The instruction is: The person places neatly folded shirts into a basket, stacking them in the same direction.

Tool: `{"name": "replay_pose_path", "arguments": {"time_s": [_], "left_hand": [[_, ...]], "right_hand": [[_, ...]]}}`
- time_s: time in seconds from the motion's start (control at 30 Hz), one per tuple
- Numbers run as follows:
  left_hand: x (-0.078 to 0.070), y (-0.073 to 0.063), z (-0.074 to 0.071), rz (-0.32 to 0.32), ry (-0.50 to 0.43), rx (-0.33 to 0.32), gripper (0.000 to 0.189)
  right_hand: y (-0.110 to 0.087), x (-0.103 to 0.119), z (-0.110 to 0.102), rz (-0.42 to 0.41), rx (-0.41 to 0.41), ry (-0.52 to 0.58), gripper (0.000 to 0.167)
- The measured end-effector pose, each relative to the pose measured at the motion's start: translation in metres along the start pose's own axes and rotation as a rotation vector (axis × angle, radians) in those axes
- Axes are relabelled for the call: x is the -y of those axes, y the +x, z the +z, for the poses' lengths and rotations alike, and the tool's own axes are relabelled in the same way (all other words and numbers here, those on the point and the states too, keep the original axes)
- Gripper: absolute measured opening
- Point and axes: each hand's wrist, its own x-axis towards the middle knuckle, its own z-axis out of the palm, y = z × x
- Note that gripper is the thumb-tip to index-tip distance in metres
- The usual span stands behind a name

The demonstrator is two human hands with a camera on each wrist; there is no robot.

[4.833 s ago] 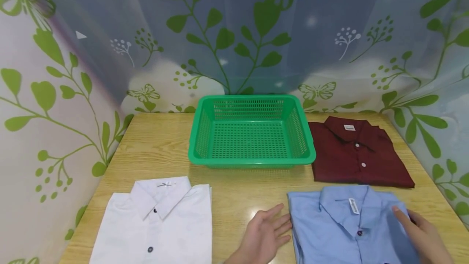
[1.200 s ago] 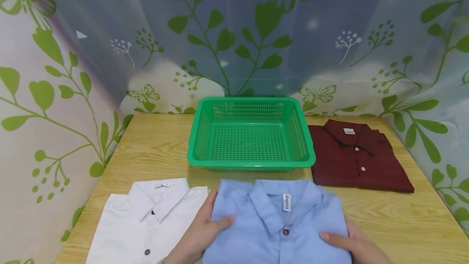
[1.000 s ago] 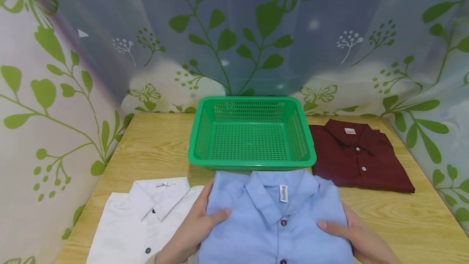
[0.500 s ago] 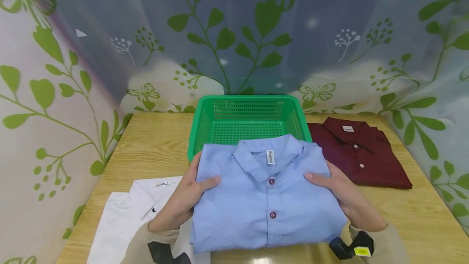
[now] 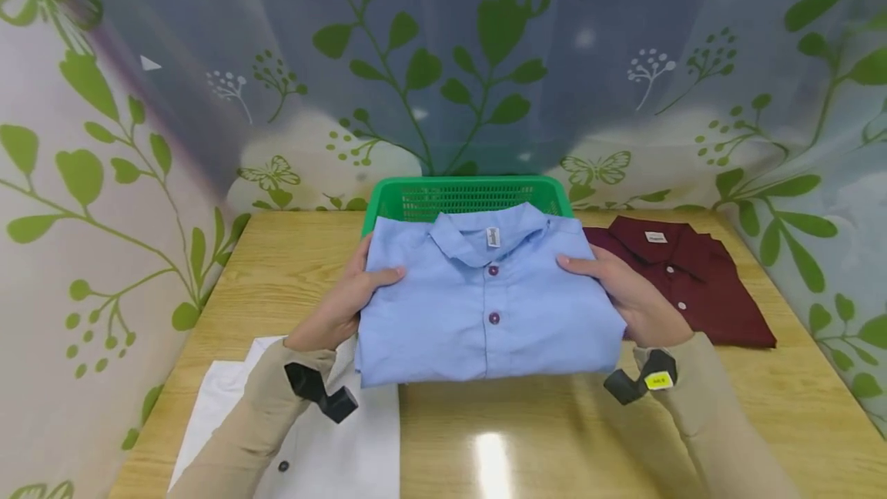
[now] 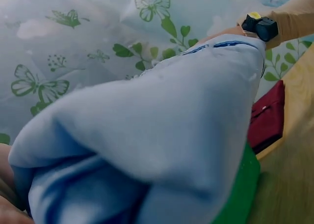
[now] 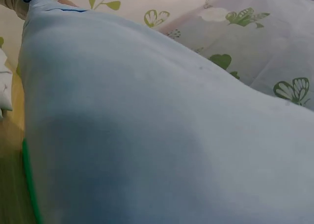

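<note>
Table gleaming, white glare blazing on its near side! Behind it climbs the blue-grey backdrop, all green leaves and butterflies; left of it, a pale wall; right, a second wall, leafy too!

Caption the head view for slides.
Left hand and right hand hold a folded blue collared shirt before a green plastic basket.

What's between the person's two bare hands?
A folded light-blue button-up cloth shirt, its sides gripped by the left hand and right hand, in the head view.
</note>
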Motion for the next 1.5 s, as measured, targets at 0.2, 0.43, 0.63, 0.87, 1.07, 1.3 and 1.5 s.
{"name": "replay_pose_path", "arguments": {"time_s": [0.2, 0.43, 0.63, 0.87, 1.07, 1.3, 1.5], "left_hand": [[-0.014, 0.026, -0.006, 0.023, 0.022, -0.021, 0.080], [-0.022, 0.053, -0.011, -0.020, 0.041, -0.072, 0.081], [-0.026, 0.080, -0.015, -0.035, 0.065, -0.106, 0.077], [-0.024, 0.109, -0.024, -0.042, 0.079, -0.148, 0.077], [-0.015, 0.119, -0.028, -0.046, 0.102, -0.159, 0.079], [-0.009, 0.121, -0.026, -0.026, 0.248, -0.166, 0.077], [-0.009, 0.123, -0.023, -0.061, 0.273, -0.163, 0.077]], "right_hand": [[0.028, 0.020, -0.006, 0.066, -0.036, 0.027, 0.036], [0.055, 0.035, -0.015, 0.131, -0.063, 0.018, 0.052], [0.075, 0.047, -0.025, 0.173, -0.137, 0.024, 0.065], [0.106, 0.048, -0.033, 0.156, -0.114, 0.128, 0.068], [0.119, 0.038, -0.037, 0.140, -0.129, 0.052, 0.079], [0.121, 0.029, -0.039, 0.106, -0.117, -0.022, 0.079], [0.120, 0.029, -0.038, 0.072, -0.128, -0.075, 0.078]]}}
